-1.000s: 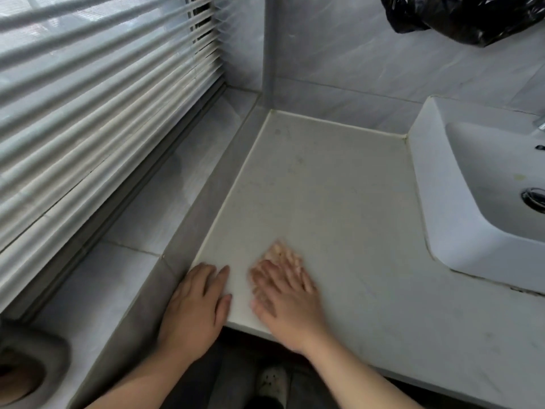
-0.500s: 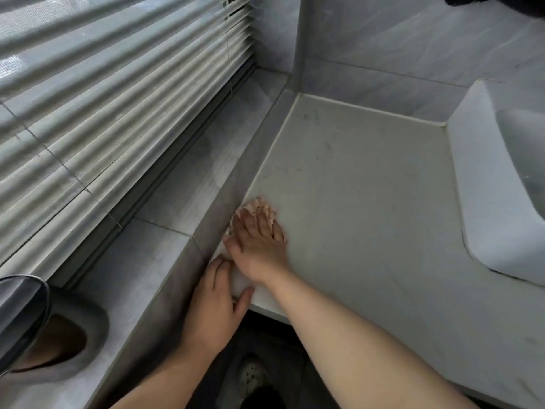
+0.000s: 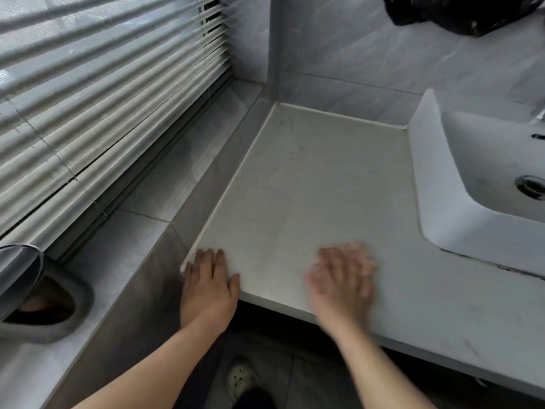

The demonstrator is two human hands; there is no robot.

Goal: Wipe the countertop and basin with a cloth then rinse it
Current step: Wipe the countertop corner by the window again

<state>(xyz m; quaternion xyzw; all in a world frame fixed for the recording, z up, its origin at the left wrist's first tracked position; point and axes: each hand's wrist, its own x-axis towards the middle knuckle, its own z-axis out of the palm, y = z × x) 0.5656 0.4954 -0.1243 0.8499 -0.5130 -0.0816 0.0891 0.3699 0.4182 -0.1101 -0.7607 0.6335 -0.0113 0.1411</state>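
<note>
The tabletop (image 3: 309, 187) is being wiped, so the first step of the task is judged to be in hand. The right hand (image 3: 342, 278) is laid flat, fingers spread, near the front edge of the tabletop, and is blurred. A pale cloth (image 3: 355, 250) is pressed beneath it; only a faint fringe is seen past the fingertips. The left hand (image 3: 208, 283) is spread flat on the front left corner of the tabletop and holds nothing. Grey smudges are visible toward the back corner, well apart from the cloth. The white basin (image 3: 436, 184) stands to the right with its drain (image 3: 530, 187) in view, and appears not yet wiped. The next move is judged to call for flat pressure carried back toward the smudges, then across to the basin.
</note>
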